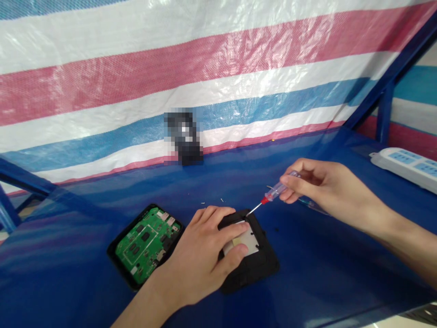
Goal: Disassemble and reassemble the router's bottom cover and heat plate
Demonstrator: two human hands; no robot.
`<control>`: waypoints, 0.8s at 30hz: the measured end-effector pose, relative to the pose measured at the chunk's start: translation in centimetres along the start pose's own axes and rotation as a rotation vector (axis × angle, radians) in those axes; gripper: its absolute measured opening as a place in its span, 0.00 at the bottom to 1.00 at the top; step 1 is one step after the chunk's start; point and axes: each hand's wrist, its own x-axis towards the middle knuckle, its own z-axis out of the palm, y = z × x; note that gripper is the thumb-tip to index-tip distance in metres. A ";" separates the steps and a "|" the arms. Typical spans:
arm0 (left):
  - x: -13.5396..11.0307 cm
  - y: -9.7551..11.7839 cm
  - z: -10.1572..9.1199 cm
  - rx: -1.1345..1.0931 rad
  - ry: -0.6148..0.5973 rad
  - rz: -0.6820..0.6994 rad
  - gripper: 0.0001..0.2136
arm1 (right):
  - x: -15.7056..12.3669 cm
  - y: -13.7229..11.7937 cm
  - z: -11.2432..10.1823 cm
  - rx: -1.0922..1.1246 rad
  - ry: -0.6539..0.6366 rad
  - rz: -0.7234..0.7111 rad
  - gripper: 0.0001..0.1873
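My left hand (201,255) lies on a black cover (254,266) on the blue table, fingers curled over its top and thumb pressing a pale metal plate (247,239) set in it. My right hand (321,187) pinches a small screwdriver (273,196) with a clear handle and red collar; its tip points down at the plate's far corner. To the left lies an open black case half holding a green circuit board (145,243).
A white power strip (406,166) lies at the right edge of the blue table (324,273). A blurred dark object (184,136) stands at the back against a red, white and blue striped tarp. Tiny loose bits, maybe screws (221,199), lie behind the cover.
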 end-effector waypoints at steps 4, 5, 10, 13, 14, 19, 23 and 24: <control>0.0 -0.1 0.0 -0.002 0.000 -0.001 0.15 | 0.0 0.1 0.2 -0.010 -0.030 -0.011 0.26; 0.0 -0.1 0.0 -0.003 0.000 0.001 0.15 | 0.0 0.1 0.3 -0.012 -0.030 -0.007 0.27; 0.1 -0.1 -0.1 -0.011 0.003 0.015 0.15 | 0.0 -0.3 0.4 -0.006 -0.041 0.006 0.29; 0.1 -0.1 -0.1 -0.015 0.005 0.014 0.15 | 0.1 -0.3 0.5 -0.014 -0.039 0.002 0.28; 0.1 -0.1 -0.1 -0.014 0.005 0.013 0.15 | 0.1 -0.3 0.5 -0.017 -0.038 -0.002 0.28; 0.1 -0.1 0.0 -0.004 0.008 0.016 0.15 | 0.1 -0.5 0.5 -0.029 -0.029 0.002 0.29; 0.0 -0.1 0.0 -0.006 0.010 0.017 0.15 | 0.1 -0.4 0.5 -0.049 -0.023 -0.001 0.29; 0.0 -0.2 0.0 -0.005 0.009 0.016 0.15 | 0.1 -0.3 0.5 -0.053 -0.024 -0.007 0.29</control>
